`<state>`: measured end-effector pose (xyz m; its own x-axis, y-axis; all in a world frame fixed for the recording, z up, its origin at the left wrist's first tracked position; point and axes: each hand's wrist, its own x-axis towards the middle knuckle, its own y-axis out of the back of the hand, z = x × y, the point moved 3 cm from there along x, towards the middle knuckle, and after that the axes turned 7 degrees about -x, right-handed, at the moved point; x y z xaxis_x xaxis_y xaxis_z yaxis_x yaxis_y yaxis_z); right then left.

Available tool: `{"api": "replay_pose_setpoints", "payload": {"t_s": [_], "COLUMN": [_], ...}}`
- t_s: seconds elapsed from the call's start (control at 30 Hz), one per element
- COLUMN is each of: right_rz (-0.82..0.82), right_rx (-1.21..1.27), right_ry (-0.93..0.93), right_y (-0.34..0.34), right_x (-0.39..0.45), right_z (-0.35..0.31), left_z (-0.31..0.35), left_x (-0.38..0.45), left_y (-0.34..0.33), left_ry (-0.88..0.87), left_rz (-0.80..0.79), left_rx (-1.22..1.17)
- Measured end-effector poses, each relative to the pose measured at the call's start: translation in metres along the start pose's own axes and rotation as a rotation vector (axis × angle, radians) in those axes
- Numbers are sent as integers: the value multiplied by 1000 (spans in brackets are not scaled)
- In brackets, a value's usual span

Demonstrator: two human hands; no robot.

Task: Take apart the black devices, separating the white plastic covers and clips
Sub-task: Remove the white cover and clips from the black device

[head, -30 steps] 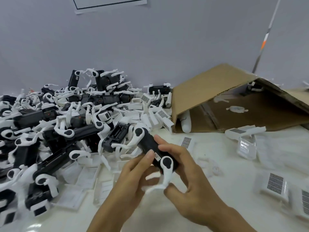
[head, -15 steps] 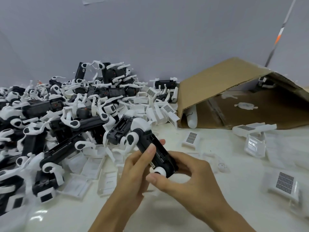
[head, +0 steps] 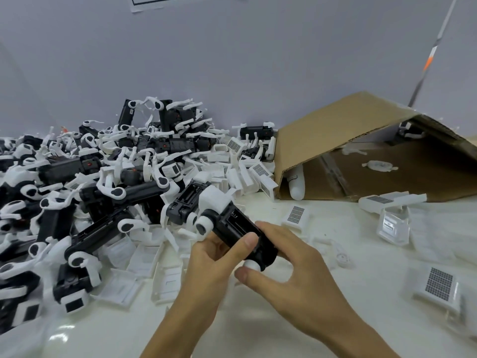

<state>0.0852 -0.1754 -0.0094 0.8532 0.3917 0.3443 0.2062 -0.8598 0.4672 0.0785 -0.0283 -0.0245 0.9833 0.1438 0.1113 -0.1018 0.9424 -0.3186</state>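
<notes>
Both hands hold one black device [head: 238, 229] above the tabletop [head: 361, 319], near its middle. Left hand [head: 214, 262] has a closed grip, fingers beneath the body and thumb pressed on top. Right hand [head: 291, 275] pinches the near end, thumb against a round white cap [head: 251, 265] there. A white cover [head: 215, 202] sits on the device's far end. Toward the left edge lies a pile of devices [head: 103, 182]; a cardboard box [head: 361, 151] lies tipped at the far right.

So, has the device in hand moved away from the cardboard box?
No: the black device sits as before, off the near-left corner of the cardboard box.
</notes>
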Motion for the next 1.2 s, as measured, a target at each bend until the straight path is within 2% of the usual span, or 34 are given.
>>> {"api": "replay_pose_setpoints", "payload": {"t_s": [0.07,0.13,0.2,0.23,0.3,0.37,0.47,0.57,0.7,0.87,1.0,1.1,1.13,1.2], "right_rz": [-86,-79,-28,-3,58,145,254,289,219,372,398,386,379,377], "right_rx": [10,59,87,75,29,23,-12,0,53,180,148,161,181,210], "right_ry": [-62,-92,-75,-52,-7,14,31,28,-43,-130,-235,-181,-130,-39], "right_y": [0,3,4,2,-2,-3,0,4,4,10,17,20,20,20], "right_x": [-2,-3,-4,-5,-5,-6,-6,-5,-4,-3,0,1,1,0], "right_z": [4,5,2,1,0,1,0,-2,2,2,6,2,0,-3], "left_z": [2,12,15,12,4,-2,-3,-1,2,1,3,9,12,17], "left_x": [-1,-1,-1,-1,-3,-4,-3,-5,-9,-15,-14,-11,-11,-10], "left_y": [3,9,10,9,6,3,0,-3,-7,-12,-18,-8,-3,7], "left_ry": [-86,-303,-556,-628,-672,-632,-593,-698,-758,-765,-877,-1040,-1039,-923], "left_rz": [75,153,105,63,-4,-69,-108,-108,-93,-74,-48,26,52,142], "left_rx": [160,505,846,979,1159,1215,1179,1107,1001,938,959,853,780,552]}}
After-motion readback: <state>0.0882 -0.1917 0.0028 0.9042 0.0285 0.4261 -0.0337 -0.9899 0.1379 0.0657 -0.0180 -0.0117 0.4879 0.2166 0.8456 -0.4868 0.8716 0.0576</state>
